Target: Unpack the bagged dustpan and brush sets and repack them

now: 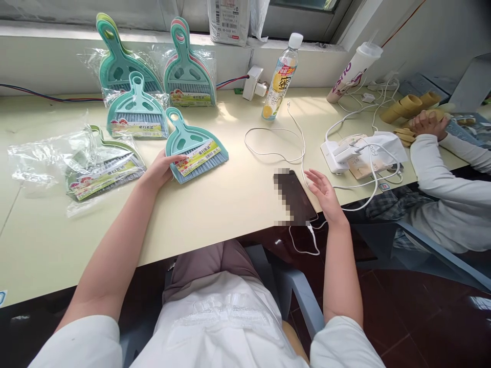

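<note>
My left hand [158, 171] rests on the lower left corner of a teal mini dustpan-and-brush set [194, 147] lying flat on the cream table [230, 204], fingers curled on its edge. My right hand [326, 194] lies with fingers spread beside a dark phone [294, 197] near the table's front edge, touching its right side. A white cable [276, 134] runs from the phone across the table. Three more teal dustpan sets [136, 110] stand or lean at the back left, some in clear bags.
A bagged set and loose clear wrapping [82, 166] lie at left. A drink bottle [282, 76], a white charger block [339, 153], a cup [355, 69] and tape rolls [408, 107] stand at right. Another person's sleeve [441, 179] leans on the table's right end.
</note>
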The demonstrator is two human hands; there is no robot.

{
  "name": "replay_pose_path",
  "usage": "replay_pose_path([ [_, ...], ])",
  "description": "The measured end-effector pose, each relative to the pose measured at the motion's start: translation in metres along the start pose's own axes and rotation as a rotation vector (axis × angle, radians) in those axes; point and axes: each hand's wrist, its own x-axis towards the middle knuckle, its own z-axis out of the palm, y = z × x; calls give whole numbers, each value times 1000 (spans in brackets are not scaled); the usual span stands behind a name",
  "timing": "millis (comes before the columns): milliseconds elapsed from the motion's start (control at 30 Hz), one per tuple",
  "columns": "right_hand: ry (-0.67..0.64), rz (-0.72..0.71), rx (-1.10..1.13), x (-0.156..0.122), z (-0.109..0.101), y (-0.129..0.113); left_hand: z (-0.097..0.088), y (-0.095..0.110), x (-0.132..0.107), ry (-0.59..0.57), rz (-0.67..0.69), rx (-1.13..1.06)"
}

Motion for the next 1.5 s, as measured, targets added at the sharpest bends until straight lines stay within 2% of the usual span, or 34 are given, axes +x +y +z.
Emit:
replay_pose_path([
  [200, 10, -179, -226, 38, 21, 2, 1, 0, 0, 5, 11, 14],
  [367, -5, -188, -304, 49, 23, 5, 0, 0, 0, 5, 6, 16],
  [500, -20, -189, -297, 47, 23, 4, 1, 1, 0, 9, 14, 15],
  [867, 20, -148, -82, 38, 21, -3, 2, 1, -1, 20, -1, 3],
  [1200, 17, -187, -200, 42, 22, 0, 2, 2, -1, 21, -35, 1],
  [1500, -13, -157, -166, 17, 16, -7, -1, -2, 3, 1, -30, -23],
])
